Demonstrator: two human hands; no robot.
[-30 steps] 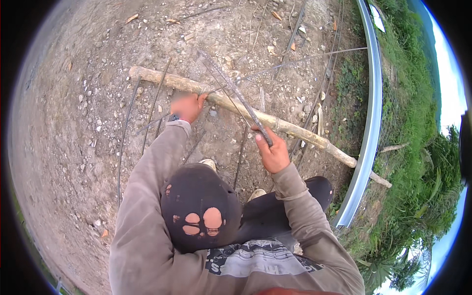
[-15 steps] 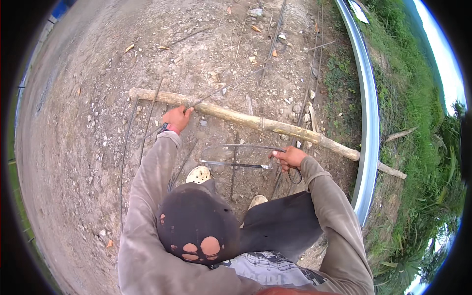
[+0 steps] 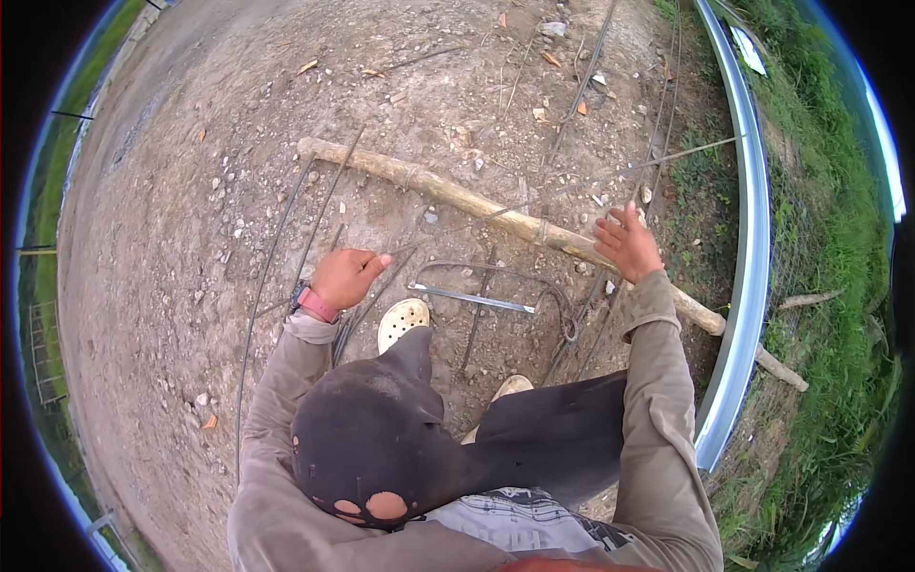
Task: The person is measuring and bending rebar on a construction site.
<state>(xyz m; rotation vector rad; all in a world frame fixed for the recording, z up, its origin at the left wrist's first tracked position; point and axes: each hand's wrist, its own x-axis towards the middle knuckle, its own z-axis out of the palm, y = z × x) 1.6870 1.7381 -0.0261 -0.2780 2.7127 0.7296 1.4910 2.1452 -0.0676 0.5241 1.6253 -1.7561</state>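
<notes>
My left hand [image 3: 348, 277], with a watch and a red band at its wrist, is closed around a thin metal rod [image 3: 621, 172]. The rod slants away to the far right, crossing over a wooden pole [image 3: 453, 197]. Just beyond the pole's right half, my right hand [image 3: 629, 246] is held with its fingers apart and nothing in it. A hacksaw [image 3: 484, 299] lies on the dirt between my hands, near my feet; its blade faces me and its bent frame is on the far side.
Other thin rods [image 3: 270, 253] lie on the ground to the left, some across the pole. A long metal beam [image 3: 748, 219] runs along the right, over the pole's right part. Grass [image 3: 829, 248] grows beyond it. My pale clog [image 3: 402, 322] stands near the hacksaw.
My right hand has let go of the hacksaw, now on the ground, and moved away to the far right. My left hand has come nearer, off the pole, bringing the rod along.
</notes>
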